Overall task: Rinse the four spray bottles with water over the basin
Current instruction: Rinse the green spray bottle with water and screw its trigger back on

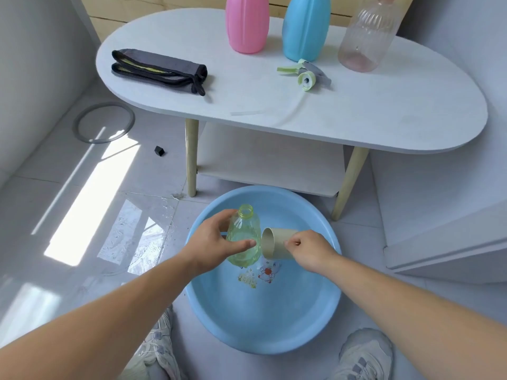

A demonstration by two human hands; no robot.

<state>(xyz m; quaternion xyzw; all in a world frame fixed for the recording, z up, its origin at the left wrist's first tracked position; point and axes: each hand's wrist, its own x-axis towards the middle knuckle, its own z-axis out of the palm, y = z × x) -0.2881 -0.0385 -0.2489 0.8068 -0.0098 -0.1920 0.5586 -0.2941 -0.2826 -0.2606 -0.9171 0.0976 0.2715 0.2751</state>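
Observation:
My left hand (216,242) grips a clear green spray bottle (245,234) without its cap, mouth pointing up and away, above the light blue basin (263,319) on the floor. Beside it my right hand (310,249) holds a beige cup (277,242) tipped on its side, its open mouth facing the bottle. On the white table (356,116) stand a pink bottle (247,23), a blue bottle (306,26) and a clear pinkish bottle (366,37). The green spray head (306,76) lies on the table in front of them.
A folded grey cloth (159,69) lies at the table's left end. A grey ring (103,122) and a small black piece (159,151) lie on the tiled floor. My shoes (365,355) flank the basin's near rim. A white cabinet (444,229) stands at right.

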